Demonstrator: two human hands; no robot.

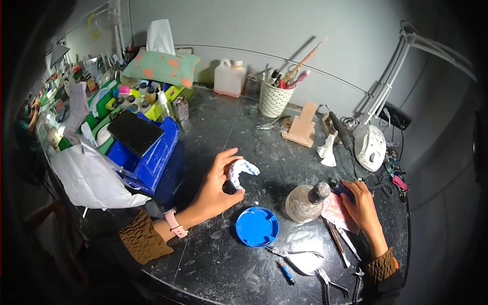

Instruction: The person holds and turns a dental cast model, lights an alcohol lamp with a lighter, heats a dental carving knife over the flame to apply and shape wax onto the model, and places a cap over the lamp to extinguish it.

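My left hand (216, 188) grips a white horseshoe-shaped dental cast (235, 173) with blue marks, between the thumb and fingers. It is raised above the dark worktop, left of centre. Below it lies a round blue plastic lid (257, 226). On the right, my right hand (362, 206) curls its fingers around a small dark blue object (343, 191), partly hidden, whose kind I cannot make out. A pink stained cloth (339, 211) lies beneath that hand. Just left of it stands a round glass bottle (304, 204) with a grey cap.
Pliers (295, 254), a blue pen-like item (285, 272) and knife-like tools (338, 244) lie in front. Blue bins (152, 162) with a black tablet (135, 133) stand left. Behind are a jug (229, 79), a woven cup (276, 99), a tan stand (302, 127) and a white device (369, 147).
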